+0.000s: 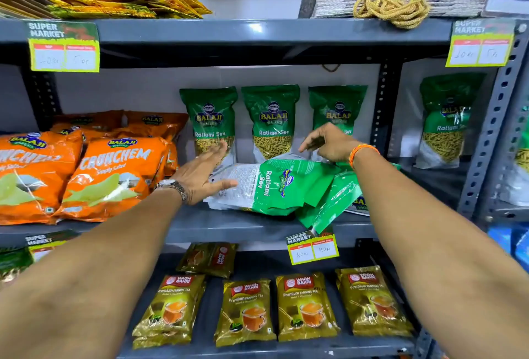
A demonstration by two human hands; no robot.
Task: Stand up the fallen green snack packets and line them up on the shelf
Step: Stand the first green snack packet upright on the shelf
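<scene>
Three green Ratlami Sev packets (271,121) stand upright against the back wall of the middle shelf (217,224). In front of them several green packets lie fallen in a heap; the top fallen packet (274,186) lies on its side, back face up. My left hand (200,175) is spread flat at the heap's left end, fingers touching the top packet. My right hand (329,142) hovers above the heap's right side, fingers loosely curled and pointing left, holding nothing. Another fallen packet (332,201) sticks out over the shelf's front edge.
Orange Crunchem bags (108,175) fill the shelf's left part. One more green packet (443,121) stands in the neighbouring bay at right, past a slotted upright post (382,109). Tea packets (249,310) sit on the lower shelf. A price tag (312,248) hangs off the edge.
</scene>
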